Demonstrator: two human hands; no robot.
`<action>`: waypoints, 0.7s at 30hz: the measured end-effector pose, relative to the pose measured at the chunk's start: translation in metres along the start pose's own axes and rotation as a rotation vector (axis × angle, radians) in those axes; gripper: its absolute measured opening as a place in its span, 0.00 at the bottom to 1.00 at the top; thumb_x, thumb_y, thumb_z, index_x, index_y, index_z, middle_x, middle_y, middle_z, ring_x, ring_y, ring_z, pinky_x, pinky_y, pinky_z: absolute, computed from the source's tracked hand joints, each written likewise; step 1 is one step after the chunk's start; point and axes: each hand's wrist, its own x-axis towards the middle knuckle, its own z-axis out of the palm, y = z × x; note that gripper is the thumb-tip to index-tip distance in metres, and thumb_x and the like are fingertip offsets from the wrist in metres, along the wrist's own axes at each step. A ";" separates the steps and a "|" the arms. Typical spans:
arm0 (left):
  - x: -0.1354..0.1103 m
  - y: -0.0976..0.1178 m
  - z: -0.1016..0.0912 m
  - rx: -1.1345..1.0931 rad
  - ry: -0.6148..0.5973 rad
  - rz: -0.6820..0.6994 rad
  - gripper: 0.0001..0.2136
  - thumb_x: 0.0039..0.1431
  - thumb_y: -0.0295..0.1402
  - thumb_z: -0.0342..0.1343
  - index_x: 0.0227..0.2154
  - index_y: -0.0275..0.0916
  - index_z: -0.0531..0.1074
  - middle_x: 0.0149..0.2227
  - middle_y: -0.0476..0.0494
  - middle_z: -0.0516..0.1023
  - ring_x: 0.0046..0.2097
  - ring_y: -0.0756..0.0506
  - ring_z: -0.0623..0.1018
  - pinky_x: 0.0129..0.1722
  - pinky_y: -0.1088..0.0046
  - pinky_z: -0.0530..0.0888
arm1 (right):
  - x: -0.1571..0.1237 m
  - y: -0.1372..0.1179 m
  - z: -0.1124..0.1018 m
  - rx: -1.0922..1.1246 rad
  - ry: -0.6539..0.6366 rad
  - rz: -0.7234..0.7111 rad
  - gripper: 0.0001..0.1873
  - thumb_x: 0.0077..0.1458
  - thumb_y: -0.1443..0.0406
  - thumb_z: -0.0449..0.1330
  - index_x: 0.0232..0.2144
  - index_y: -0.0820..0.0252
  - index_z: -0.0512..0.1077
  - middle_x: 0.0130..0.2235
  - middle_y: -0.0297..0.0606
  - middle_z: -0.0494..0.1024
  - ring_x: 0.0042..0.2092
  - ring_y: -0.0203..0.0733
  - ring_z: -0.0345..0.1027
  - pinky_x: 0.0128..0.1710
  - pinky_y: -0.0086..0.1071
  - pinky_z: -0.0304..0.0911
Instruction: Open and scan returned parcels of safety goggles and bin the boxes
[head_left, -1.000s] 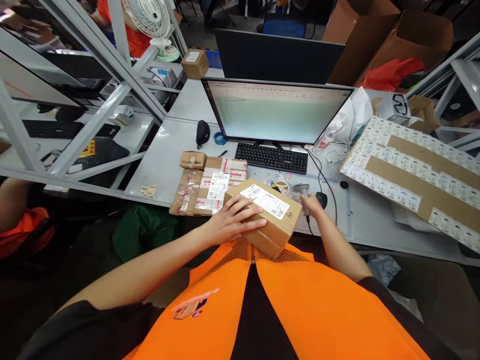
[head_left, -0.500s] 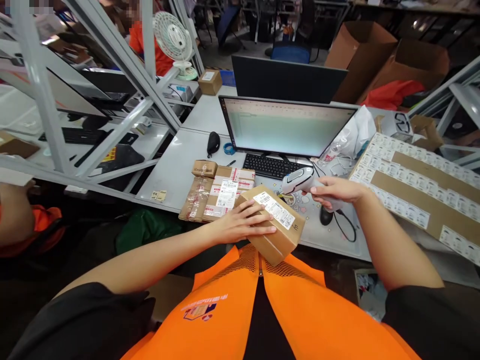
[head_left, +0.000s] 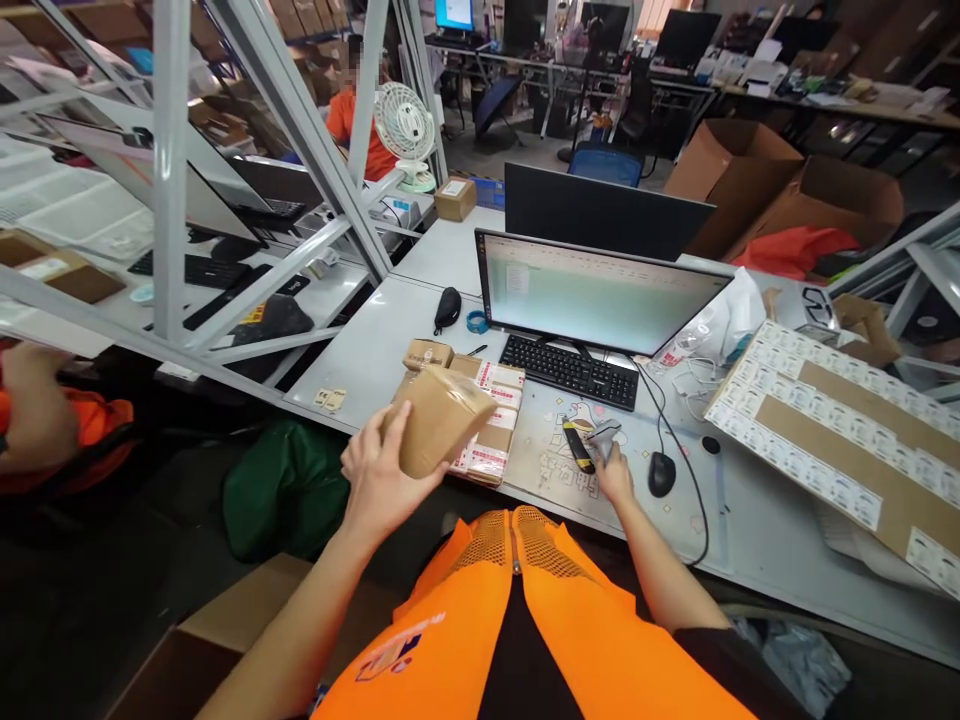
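My left hand (head_left: pixel 379 475) grips a brown cardboard box (head_left: pixel 439 420) and holds it tilted in the air, left of my chest, above the desk's front edge. Behind it, several taped parcels (head_left: pixel 491 420) with white labels lie on the grey desk (head_left: pixel 375 345). My right hand (head_left: pixel 616 472) rests on the desk, fingers curled round the handle of a grey barcode scanner (head_left: pixel 602 438). A yellow and black tool (head_left: pixel 577 446) lies just left of the scanner. A black mouse (head_left: pixel 661 473) sits to the right of that hand.
A monitor (head_left: pixel 600 295) and black keyboard (head_left: pixel 570 368) stand behind the parcels. A cardboard sheet covered in labels (head_left: pixel 840 435) lies at right. A green bag (head_left: pixel 281 490) and an open carton (head_left: pixel 191 650) sit on the floor at left. Another person's arm (head_left: pixel 34 415) shows far left. Grey shelf struts (head_left: pixel 247 130) rise at left.
My left hand lifted the box off my lap edge and swung it left, label side turned away. My right hand lowered the scanner from above the box down onto the desk.
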 end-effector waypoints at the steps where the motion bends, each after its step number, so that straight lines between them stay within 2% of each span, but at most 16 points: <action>1: 0.004 -0.002 -0.001 0.033 -0.021 -0.107 0.47 0.57 0.53 0.66 0.76 0.48 0.56 0.71 0.28 0.63 0.67 0.22 0.67 0.64 0.41 0.67 | -0.001 0.002 0.009 -0.007 0.018 0.014 0.38 0.71 0.61 0.48 0.77 0.73 0.47 0.66 0.66 0.70 0.64 0.61 0.71 0.61 0.43 0.65; 4: 0.018 -0.006 -0.001 0.096 -0.086 -0.277 0.46 0.58 0.56 0.63 0.76 0.46 0.58 0.72 0.28 0.61 0.68 0.21 0.65 0.65 0.41 0.66 | -0.004 0.005 0.023 -0.017 0.055 0.035 0.39 0.69 0.63 0.48 0.77 0.70 0.46 0.66 0.65 0.70 0.65 0.61 0.70 0.63 0.44 0.64; 8: 0.033 -0.008 0.010 0.118 -0.158 -0.324 0.46 0.60 0.57 0.60 0.76 0.43 0.57 0.72 0.26 0.61 0.68 0.21 0.65 0.65 0.41 0.64 | -0.004 -0.001 0.017 -0.007 0.015 0.074 0.41 0.66 0.64 0.53 0.77 0.70 0.48 0.66 0.66 0.70 0.67 0.63 0.68 0.64 0.45 0.63; 11: 0.042 -0.006 0.016 0.140 -0.195 -0.319 0.44 0.61 0.57 0.59 0.76 0.41 0.59 0.73 0.24 0.61 0.68 0.20 0.65 0.66 0.40 0.63 | -0.003 -0.015 -0.009 0.004 0.007 0.093 0.39 0.65 0.62 0.56 0.74 0.73 0.56 0.65 0.66 0.71 0.67 0.66 0.67 0.67 0.49 0.62; 13: 0.047 -0.004 0.018 0.156 -0.214 -0.306 0.44 0.62 0.57 0.59 0.75 0.41 0.60 0.73 0.24 0.61 0.68 0.20 0.65 0.66 0.40 0.63 | -0.011 -0.032 -0.043 0.132 0.054 -0.004 0.35 0.66 0.61 0.56 0.71 0.70 0.62 0.64 0.63 0.73 0.67 0.63 0.68 0.68 0.49 0.62; 15: 0.049 -0.003 0.018 0.175 -0.226 -0.301 0.43 0.62 0.58 0.58 0.75 0.41 0.60 0.72 0.23 0.62 0.68 0.19 0.65 0.66 0.39 0.63 | -0.036 -0.055 -0.090 0.414 0.083 -0.255 0.32 0.67 0.60 0.57 0.70 0.65 0.65 0.62 0.57 0.77 0.64 0.56 0.72 0.67 0.47 0.65; 17: 0.050 -0.002 0.018 0.193 -0.225 -0.302 0.43 0.62 0.58 0.57 0.75 0.41 0.60 0.72 0.23 0.62 0.68 0.19 0.66 0.66 0.39 0.63 | -0.078 -0.082 -0.142 0.693 0.028 -0.652 0.31 0.69 0.57 0.58 0.71 0.58 0.64 0.58 0.50 0.80 0.59 0.51 0.77 0.64 0.48 0.70; 19: 0.049 -0.002 0.019 0.207 -0.222 -0.305 0.43 0.63 0.58 0.57 0.75 0.41 0.60 0.72 0.23 0.62 0.68 0.19 0.66 0.66 0.38 0.63 | -0.129 -0.108 -0.191 0.762 -0.011 -1.095 0.29 0.70 0.58 0.60 0.70 0.53 0.66 0.58 0.45 0.81 0.58 0.48 0.77 0.62 0.47 0.72; 21: 0.048 -0.001 0.020 0.218 -0.219 -0.305 0.44 0.63 0.59 0.56 0.75 0.40 0.59 0.73 0.23 0.62 0.68 0.18 0.66 0.66 0.38 0.63 | -0.176 -0.133 -0.226 0.731 -0.163 -1.562 0.28 0.71 0.58 0.60 0.69 0.56 0.68 0.53 0.44 0.83 0.53 0.44 0.79 0.55 0.39 0.75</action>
